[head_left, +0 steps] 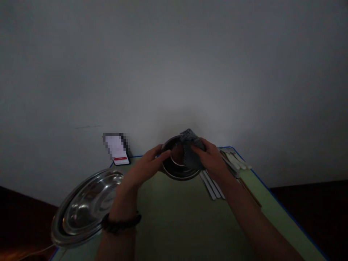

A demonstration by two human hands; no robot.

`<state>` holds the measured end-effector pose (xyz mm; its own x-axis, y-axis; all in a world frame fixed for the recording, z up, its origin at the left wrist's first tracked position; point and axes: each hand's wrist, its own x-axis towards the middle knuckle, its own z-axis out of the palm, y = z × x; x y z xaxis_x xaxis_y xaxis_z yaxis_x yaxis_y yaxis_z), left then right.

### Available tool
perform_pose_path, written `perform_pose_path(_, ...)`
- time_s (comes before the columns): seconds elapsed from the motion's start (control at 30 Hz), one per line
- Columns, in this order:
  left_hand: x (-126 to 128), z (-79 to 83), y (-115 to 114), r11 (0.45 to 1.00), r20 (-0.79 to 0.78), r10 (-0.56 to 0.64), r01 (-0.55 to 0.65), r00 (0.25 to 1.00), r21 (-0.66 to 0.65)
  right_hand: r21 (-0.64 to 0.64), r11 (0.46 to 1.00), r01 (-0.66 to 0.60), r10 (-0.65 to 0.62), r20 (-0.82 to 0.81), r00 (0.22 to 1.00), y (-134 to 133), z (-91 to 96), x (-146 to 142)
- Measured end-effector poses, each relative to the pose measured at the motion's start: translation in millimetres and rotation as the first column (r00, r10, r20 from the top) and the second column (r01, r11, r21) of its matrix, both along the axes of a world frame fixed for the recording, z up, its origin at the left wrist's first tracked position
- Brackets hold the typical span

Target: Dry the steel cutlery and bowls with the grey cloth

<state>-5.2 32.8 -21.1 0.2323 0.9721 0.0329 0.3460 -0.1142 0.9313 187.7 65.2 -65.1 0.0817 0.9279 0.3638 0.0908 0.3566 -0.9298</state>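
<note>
A round metal bowl (170, 170) is held up over the far part of the table, tilted so its inside faces me. My left hand (148, 163) grips its left rim, thumb over the edge and fingers behind. On the right side, my right hand (210, 156) is closed on a dark grey patterned cloth (191, 154), pressed against the bowl's rim and inner wall. The cloth covers the bowl's upper right part. Some fingers of both hands are hidden behind the bowl and cloth.
Large shiny metal basins or trays (89, 203) lie stacked at the left table edge. A phone (118, 148) leans against the wall (174, 65). Several knives (210, 185) and white-handled utensils (236, 159) lie at the right, beside a thin brown stick (250, 192), on the green table (174, 224).
</note>
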Motion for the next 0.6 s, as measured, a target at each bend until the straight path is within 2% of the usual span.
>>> perform_pose_path(0.13,-4,-12.0,6,0.994,-0.114,-0.048,0.036,0.992,-0.104,0.082,0.992,-0.096,0.073,0.256,0.964,-2,1.4,-2)
perform_pose_path(0.23,-9,-15.3,7,0.998,-0.212,-0.070,0.070,0.975,-0.008,0.160,0.982,-0.100,0.025,0.412,0.911,1,0.6,-7)
perform_pose_path(0.3,-10,-10.7,5,0.994,-0.188,-0.073,0.087,0.979,0.068,0.189,0.980,-0.069,-0.024,0.450,0.893,5,-0.4,-10)
perform_pose_path(0.37,-10,-3.0,1,0.991,-0.121,-0.071,0.084,0.990,0.106,0.185,0.982,-0.032,-0.051,0.428,0.902,6,-1.2,-14)
perform_pose_path(0.47,-10,6.0,-2,0.981,-0.021,0.052,-0.047,0.998,0.186,0.092,0.994,0.057,-0.081,0.285,0.955,0,-4.5,-25)
perform_pose_path(0.53,-10,7.2,0,0.964,0.043,0.126,-0.132,0.991,0.229,0.019,0.995,0.099,-0.101,0.180,0.978,-5,-9.8,-33)
perform_pose_path(0.6,-9,5.8,4,0.957,0.092,0.150,-0.168,0.984,0.236,-0.033,0.996,0.087,-0.082,0.125,0.989,-7,-16.1,-36)
